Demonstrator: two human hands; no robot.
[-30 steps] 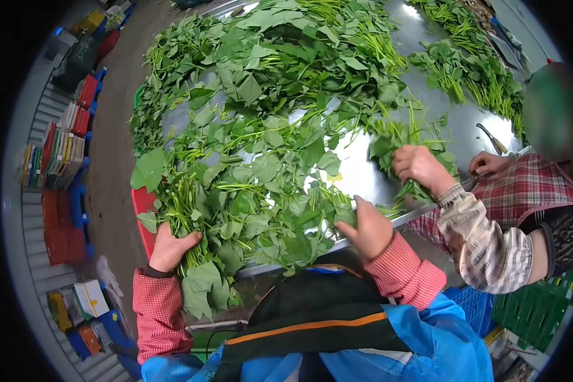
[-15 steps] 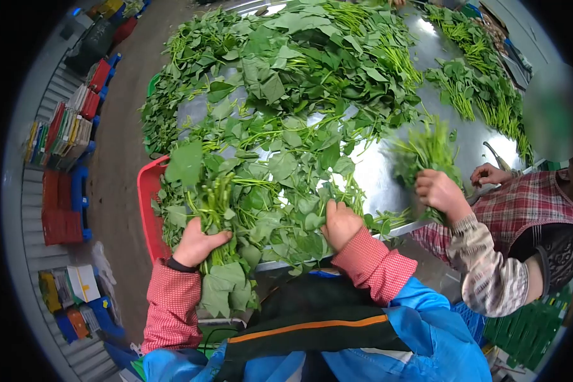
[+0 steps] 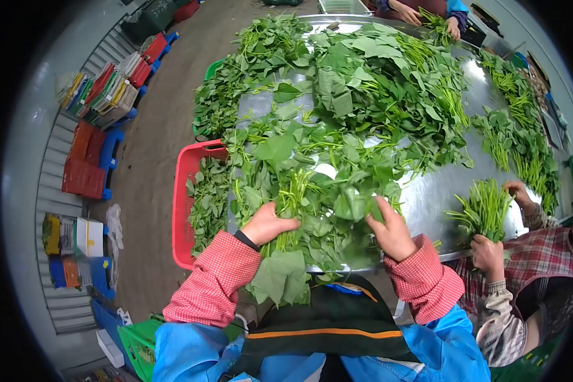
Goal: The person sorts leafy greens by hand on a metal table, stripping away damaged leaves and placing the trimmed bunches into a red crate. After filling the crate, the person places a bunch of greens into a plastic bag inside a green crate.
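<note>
My left hand is closed around a bunch of leafy green stems, its cut ends pointing up and a broad leaf hanging below my fist at the table edge. Over the front of the pile, my right hand has its thumb and forefinger spread apart. A motion-blurred leaf is right at its fingertips. Loose leafy greens lie on the metal table between and beyond both hands.
A red crate of greens stands left of the table. At the right, a co-worker's hand grips a bundle of greens. Across the table another person's hands hold greens. A large heap covers the far middle.
The view has shifted, so the table sits further right. My right hand has parted its thumb and forefinger; the left keeps its bunch. The co-worker's bundle is lower, with both their hands close to it.
</note>
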